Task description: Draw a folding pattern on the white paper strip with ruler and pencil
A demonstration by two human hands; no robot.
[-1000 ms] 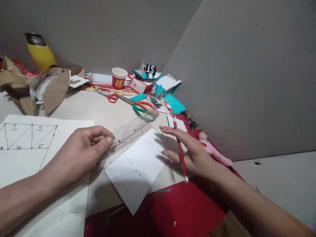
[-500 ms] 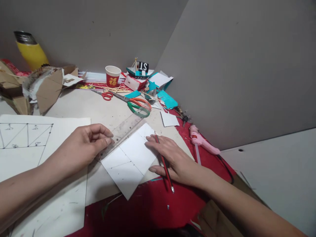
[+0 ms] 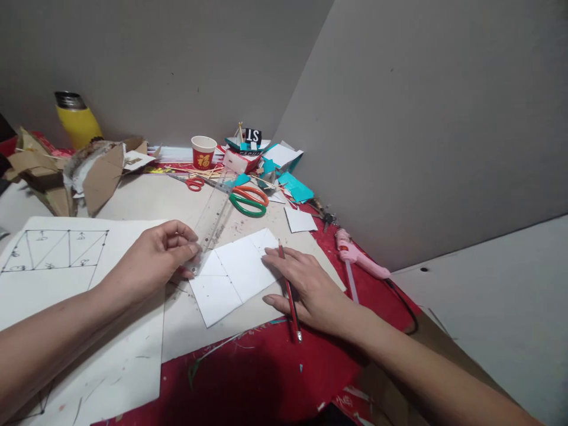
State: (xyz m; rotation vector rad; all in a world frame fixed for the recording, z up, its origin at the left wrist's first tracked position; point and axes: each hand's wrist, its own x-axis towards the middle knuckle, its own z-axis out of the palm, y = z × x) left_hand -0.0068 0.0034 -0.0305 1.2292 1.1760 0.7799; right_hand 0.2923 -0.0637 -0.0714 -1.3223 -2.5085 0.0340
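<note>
My left hand (image 3: 171, 251) pinches the lower end of a clear ruler (image 3: 212, 220), which slants up and away over the board toward the scissors. A white card (image 3: 244, 272) with thin pencil lines and dots lies beside the ruler, on its right. My right hand (image 3: 302, 278) rests at the card's right edge, thumb apart from the fingers. A red and black pencil (image 3: 291, 299) lies between its thumb and fingers, with the point up near the fingertips. Under my left forearm is a large paper sheet (image 3: 128, 355) with a drawn truss pattern.
Orange and green scissors (image 3: 248, 204), small red scissors (image 3: 194, 184), a red paper cup (image 3: 204, 155) and teal scraps (image 3: 296, 187) sit at the back. Cardboard pieces (image 3: 106, 177) and a yellow bottle (image 3: 78, 125) are back left. A pink glue gun (image 3: 361, 257) lies right.
The ruler has swung more upright, away from the card's edge. The card has turned counterclockwise beside my right hand. The whole view has shifted slightly.
</note>
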